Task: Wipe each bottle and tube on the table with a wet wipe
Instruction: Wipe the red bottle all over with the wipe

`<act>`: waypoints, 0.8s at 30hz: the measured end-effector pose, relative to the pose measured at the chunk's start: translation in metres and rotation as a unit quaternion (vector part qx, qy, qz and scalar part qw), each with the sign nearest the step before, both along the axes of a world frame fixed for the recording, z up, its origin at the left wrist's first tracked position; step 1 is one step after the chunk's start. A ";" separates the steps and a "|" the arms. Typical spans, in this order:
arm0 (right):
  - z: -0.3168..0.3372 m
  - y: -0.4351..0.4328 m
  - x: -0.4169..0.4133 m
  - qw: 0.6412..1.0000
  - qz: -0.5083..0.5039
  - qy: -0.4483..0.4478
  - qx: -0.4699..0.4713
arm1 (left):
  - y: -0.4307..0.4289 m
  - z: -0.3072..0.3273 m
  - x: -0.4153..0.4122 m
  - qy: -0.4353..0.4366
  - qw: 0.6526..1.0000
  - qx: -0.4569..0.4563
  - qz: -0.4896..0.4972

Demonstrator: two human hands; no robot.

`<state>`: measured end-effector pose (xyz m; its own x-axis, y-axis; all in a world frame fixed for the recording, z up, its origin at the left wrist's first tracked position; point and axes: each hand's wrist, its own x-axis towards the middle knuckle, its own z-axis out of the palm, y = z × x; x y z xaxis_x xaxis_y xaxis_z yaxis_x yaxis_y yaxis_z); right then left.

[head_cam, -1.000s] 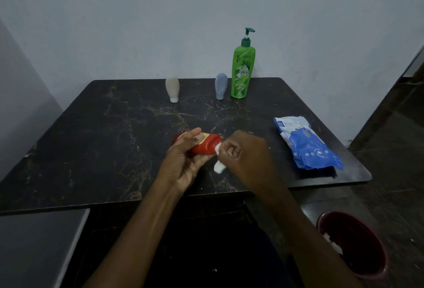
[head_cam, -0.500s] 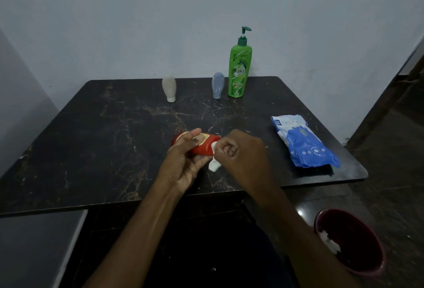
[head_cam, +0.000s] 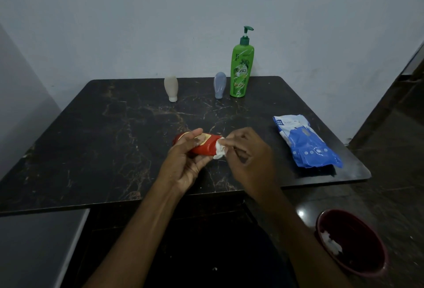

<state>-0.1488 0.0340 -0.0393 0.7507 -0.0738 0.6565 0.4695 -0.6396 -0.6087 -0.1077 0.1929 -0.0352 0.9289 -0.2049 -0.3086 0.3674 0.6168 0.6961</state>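
Wet wipe (head_cam: pixel 219 150) farther onto red tube (head_cam: pixel 206 146)

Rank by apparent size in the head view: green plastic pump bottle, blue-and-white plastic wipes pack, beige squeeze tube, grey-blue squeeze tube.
1. blue-and-white plastic wipes pack: largest in frame, but nearer the camera, so true size is unsure
2. green plastic pump bottle
3. beige squeeze tube and grey-blue squeeze tube: look alike, not ranked
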 end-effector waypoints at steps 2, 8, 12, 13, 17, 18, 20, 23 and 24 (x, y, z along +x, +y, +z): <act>-0.003 0.004 -0.004 0.999 0.026 0.008 0.021 | 0.000 0.000 0.000 0.001 1.000 -0.001 -0.001; -0.001 0.013 -0.004 0.996 0.010 0.041 0.074 | 0.001 0.001 0.000 0.006 1.000 -0.002 0.002; -0.003 0.013 -0.005 0.996 -0.042 0.057 0.055 | 0.000 -0.002 0.001 0.012 1.000 0.000 0.012; -0.004 0.015 -0.008 0.996 -0.038 0.061 0.044 | 0.000 -0.003 0.001 0.009 1.000 -0.001 0.013; -0.005 0.020 -0.013 0.995 -0.029 0.088 0.025 | 0.000 -0.006 0.001 -0.003 1.000 -0.006 0.014; -0.003 0.018 -0.011 0.995 -0.047 0.084 0.025 | -0.001 -0.006 0.001 -0.004 1.000 -0.007 0.012; 0.000 0.011 -0.004 0.993 -0.091 0.066 0.039 | -0.001 -0.007 -0.001 -0.007 1.000 -0.006 0.007; 0.004 0.013 -0.005 0.990 -0.092 0.078 0.073 | -0.002 -0.008 0.000 -0.011 1.000 -0.007 0.010; 0.004 0.018 -0.009 0.990 -0.073 0.093 0.072 | -0.002 -0.008 0.000 -0.012 1.000 -0.006 0.011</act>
<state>-0.1577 0.0516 -0.0352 0.8325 -0.2737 0.4818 0.2489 -0.5922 -0.7664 -0.1073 0.1910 -0.0431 0.9402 -0.1884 -0.2839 0.3373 0.6326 0.6972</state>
